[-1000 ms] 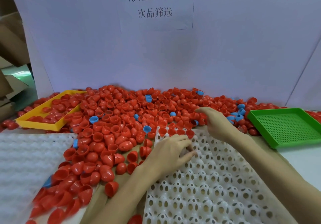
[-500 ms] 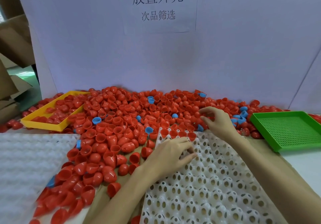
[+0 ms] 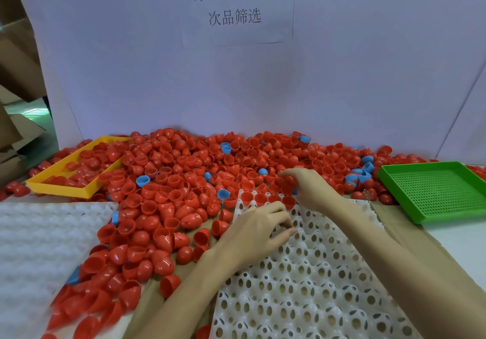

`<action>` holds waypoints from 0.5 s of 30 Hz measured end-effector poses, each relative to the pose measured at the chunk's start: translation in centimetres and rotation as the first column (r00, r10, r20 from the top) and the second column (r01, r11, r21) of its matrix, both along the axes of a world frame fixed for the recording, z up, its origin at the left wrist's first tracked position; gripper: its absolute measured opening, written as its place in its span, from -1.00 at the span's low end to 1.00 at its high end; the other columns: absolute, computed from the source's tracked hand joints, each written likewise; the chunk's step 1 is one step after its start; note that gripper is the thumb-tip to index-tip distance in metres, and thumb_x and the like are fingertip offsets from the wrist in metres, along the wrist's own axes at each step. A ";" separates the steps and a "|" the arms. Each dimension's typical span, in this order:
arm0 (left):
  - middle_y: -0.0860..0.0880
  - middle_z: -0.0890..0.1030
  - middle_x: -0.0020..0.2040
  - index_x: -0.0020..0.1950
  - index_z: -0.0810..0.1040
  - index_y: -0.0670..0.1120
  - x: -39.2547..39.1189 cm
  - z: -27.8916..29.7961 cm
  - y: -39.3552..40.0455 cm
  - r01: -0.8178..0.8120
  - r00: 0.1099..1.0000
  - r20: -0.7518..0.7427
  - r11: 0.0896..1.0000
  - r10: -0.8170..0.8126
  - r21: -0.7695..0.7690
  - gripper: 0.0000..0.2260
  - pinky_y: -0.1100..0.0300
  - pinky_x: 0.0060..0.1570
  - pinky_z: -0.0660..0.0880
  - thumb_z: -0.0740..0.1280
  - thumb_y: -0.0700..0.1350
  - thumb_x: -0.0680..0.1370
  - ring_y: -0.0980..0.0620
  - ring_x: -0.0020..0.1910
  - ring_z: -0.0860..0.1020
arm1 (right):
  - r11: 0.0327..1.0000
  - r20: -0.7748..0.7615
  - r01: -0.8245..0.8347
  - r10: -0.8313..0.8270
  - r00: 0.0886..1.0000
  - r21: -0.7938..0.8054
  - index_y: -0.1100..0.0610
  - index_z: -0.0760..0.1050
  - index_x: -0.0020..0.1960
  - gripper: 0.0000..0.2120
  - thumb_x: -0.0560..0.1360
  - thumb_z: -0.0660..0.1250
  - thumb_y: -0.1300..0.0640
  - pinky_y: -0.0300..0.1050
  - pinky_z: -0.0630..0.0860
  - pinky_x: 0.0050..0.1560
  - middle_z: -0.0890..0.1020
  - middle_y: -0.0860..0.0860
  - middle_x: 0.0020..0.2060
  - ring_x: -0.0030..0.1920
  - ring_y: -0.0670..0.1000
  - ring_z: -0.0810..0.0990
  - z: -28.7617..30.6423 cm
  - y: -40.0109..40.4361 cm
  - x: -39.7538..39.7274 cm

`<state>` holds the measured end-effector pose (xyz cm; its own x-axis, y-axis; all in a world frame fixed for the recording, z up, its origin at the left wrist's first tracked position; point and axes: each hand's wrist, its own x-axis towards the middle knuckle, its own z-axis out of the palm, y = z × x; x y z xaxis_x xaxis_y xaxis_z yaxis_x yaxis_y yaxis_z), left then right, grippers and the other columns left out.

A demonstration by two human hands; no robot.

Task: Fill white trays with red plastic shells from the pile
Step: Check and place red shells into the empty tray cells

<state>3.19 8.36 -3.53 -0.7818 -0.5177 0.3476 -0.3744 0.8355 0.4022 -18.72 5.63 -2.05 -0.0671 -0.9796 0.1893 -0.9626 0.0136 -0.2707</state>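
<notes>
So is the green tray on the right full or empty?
Empty, as far as it shows: the green tray has only its bare perforated floor visible, with red shells lying outside it.

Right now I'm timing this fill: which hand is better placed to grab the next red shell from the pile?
Right. The right hand is already at the pile edge, fingers curled among shells just beyond the white tray. The left hand rests on the tray.

red shells (image 3: pixel 168 207): a big heap of little cups on the table
white tray (image 3: pixel 310 273): holey, flat, 1 row of shells (image 3: pixel 265 198) at its far edge
</notes>
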 end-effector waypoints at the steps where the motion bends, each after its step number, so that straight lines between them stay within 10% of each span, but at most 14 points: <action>1: 0.19 0.52 0.04 0.10 0.64 0.00 0.0 0.0 0.0 -0.001 1.000 -0.002 1.000 0.000 -0.004 -0.76 0.22 0.11 0.42 0.27 0.12 0.70 0.17 -0.13 0.51 | 1.000 -0.032 -0.008 0.009 0.999 0.028 0.06 0.43 0.53 -0.36 0.53 0.28 0.49 0.02 0.46 0.45 0.51 0.06 0.46 0.47 0.10 0.46 -0.1 -0.4 0.0; 7: 0.20 0.52 0.05 0.10 0.63 0.00 0.0 -0.1 -0.1 0.001 1.000 -0.002 1.000 -0.001 -0.024 -0.76 0.26 0.09 0.39 0.27 0.12 0.71 0.20 -0.16 0.47 | 0.998 -0.009 0.064 -0.064 0.998 -0.014 0.12 0.63 0.25 -0.78 0.61 0.41 0.18 -0.11 0.52 0.18 0.62 0.06 0.18 0.17 0.05 0.58 -0.2 -2.2 -1.0; 15: 0.19 0.52 0.04 0.10 0.63 0.01 0.1 -0.1 -0.1 0.003 1.000 0.010 1.000 -0.003 -0.025 -0.75 0.21 0.12 0.44 0.26 0.13 0.71 0.18 -0.11 0.51 | 0.984 0.065 0.176 -0.174 0.983 -0.034 0.07 0.47 -0.04 -0.81 0.57 0.47 0.04 -0.18 0.39 -0.03 0.52 0.02 0.02 -0.02 0.00 0.49 -0.2 -1.4 -1.9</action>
<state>3.25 8.26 -3.60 -0.7868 -0.5064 0.3528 -0.3756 0.8465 0.3774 -20.60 4.25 -2.20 -0.2498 -0.9434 0.2180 -0.9276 0.1685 -0.3335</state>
